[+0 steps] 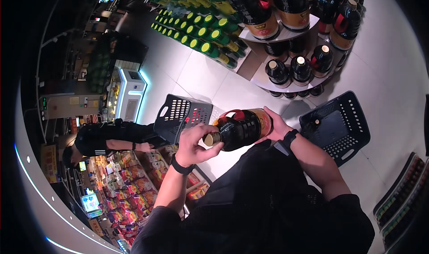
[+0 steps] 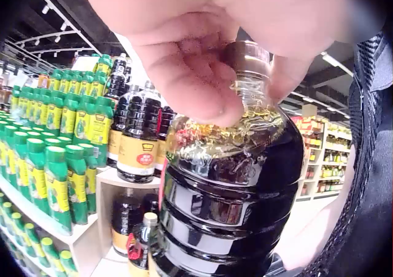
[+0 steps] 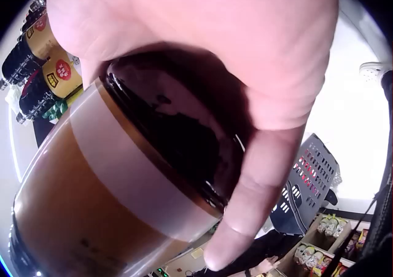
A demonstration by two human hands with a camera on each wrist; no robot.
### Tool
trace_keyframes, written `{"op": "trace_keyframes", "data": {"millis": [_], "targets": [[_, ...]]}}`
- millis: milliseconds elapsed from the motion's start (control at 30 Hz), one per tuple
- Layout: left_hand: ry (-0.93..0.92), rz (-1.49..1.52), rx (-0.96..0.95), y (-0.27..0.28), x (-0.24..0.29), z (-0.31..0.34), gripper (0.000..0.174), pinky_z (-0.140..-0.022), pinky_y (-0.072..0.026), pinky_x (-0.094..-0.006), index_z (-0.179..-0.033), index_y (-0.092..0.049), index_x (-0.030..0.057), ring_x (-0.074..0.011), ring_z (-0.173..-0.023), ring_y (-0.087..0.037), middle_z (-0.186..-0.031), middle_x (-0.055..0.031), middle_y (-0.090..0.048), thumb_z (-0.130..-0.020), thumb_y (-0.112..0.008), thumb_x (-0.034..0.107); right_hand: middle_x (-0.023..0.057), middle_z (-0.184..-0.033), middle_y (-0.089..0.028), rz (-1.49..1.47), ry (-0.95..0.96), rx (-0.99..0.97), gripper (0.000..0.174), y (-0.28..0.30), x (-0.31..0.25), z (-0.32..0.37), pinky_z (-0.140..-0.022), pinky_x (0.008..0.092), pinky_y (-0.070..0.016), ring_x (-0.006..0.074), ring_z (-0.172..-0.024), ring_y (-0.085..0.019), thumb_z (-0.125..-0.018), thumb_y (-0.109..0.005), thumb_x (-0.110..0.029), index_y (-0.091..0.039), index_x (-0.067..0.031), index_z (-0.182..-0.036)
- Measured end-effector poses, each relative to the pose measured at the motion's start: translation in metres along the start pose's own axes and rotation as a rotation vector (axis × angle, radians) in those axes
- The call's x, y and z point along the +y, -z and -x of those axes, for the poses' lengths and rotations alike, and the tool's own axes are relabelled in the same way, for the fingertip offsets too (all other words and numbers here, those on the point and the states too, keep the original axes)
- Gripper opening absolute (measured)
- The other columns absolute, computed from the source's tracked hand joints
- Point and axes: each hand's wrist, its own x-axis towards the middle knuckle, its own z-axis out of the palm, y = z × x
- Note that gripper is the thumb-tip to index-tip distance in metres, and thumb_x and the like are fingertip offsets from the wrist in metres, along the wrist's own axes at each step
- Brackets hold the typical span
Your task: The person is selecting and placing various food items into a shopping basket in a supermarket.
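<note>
A big ribbed bottle of dark sauce [image 1: 241, 131] with a gold cap and a tan label lies tilted between my two hands, in front of my body. My left hand [image 1: 196, 144] grips it round the neck, just beside the cap [image 1: 212, 139]. In the left wrist view the fingers curl about the neck of the bottle [image 2: 230, 191]. My right hand [image 1: 278, 125] holds the base end, with thumb and fingers spread round it. The right wrist view shows the palm over the dark bottom and a finger [image 3: 252, 191] along the side by the label [image 3: 116, 172].
A rounded display shelf [image 1: 286, 82] carries similar dark bottles ahead, beside rows of green bottles [image 1: 196, 33]. On the floor to the right stands a dark basket [image 1: 357, 129] with a bottle inside. Another person [image 1: 107, 138] at left is by a second basket [image 1: 183, 111], near bins of packaged snacks [image 1: 129, 187].
</note>
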Motion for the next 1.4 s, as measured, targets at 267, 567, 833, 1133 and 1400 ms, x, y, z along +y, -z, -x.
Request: {"op": "trace_keyframes", "data": {"millis": [267, 567, 833, 1133, 1400], "targets": [[0.400, 0.420, 0.308, -0.054, -0.036, 0.063, 0.044, -0.068, -0.0491, -0.0277, -0.124, -0.056, 0.0030, -0.0108, -0.073, -0.056, -0.099, -0.0015, -0.060, -0.083, -0.073, 0.001, 0.0112, -0.128, -0.065, 0.024, 0.380, 0.192, 0.056, 0.016, 0.016, 0.038, -0.097, 0.0503, -0.0498, 0.0284, -0.117, -0.063, -0.097, -0.051, -0.049, -0.053, -0.0120, -0.139], [0.952, 0.843, 0.311, -0.114, -0.068, 0.060, 0.031, -0.044, -0.0338, -0.0237, -0.098, -0.064, 0.0037, -0.0061, -0.050, -0.042, -0.071, 0.0020, -0.055, -0.108, -0.047, 0.027, 0.0091, -0.138, -0.053, 0.554, 0.908, 0.347, 0.069, -0.010, -0.009, 0.092, -0.112, 0.0324, -0.0340, 0.0184, -0.128, -0.049, -0.083, -0.066, -0.014, -0.043, -0.0028, -0.148], [1.089, 1.112, 0.404, -0.111, -0.039, 0.037, 0.039, -0.031, -0.0277, -0.0239, -0.115, -0.062, 0.0016, -0.0098, -0.035, -0.040, -0.073, -0.0039, -0.064, -0.103, -0.032, 0.023, 0.0116, -0.148, -0.047, 0.527, 1.065, 0.155, 0.084, -0.015, 0.005, 0.106, -0.116, 0.0356, -0.0308, 0.0214, -0.136, -0.046, -0.097, -0.052, -0.056, -0.027, -0.0021, -0.157], [0.592, 0.895, 0.509, -0.096, -0.022, 0.029, 0.025, -0.041, -0.0334, -0.0197, -0.116, -0.067, -0.0003, -0.0026, -0.047, -0.046, -0.069, 0.0038, -0.060, -0.101, -0.049, 0.009, 0.0089, -0.143, -0.052, 0.159, 0.900, 0.123, 0.069, -0.011, 0.004, 0.106, -0.113, 0.0363, -0.0365, 0.0202, -0.131, -0.051, -0.105, -0.036, -0.056, -0.037, -0.0061, -0.153], [0.665, 0.928, 0.549, -0.103, -0.035, 0.034, 0.028, -0.039, -0.0307, -0.0203, -0.120, -0.065, -0.0014, -0.0021, -0.047, -0.043, -0.066, 0.0044, -0.056, -0.101, -0.049, 0.011, 0.0092, -0.142, -0.052, 0.238, 0.896, 0.199, 0.067, -0.015, 0.009, 0.108, -0.114, 0.0357, -0.0360, 0.0207, -0.132, -0.050, -0.105, -0.041, -0.053, -0.037, -0.0063, -0.153]]}}
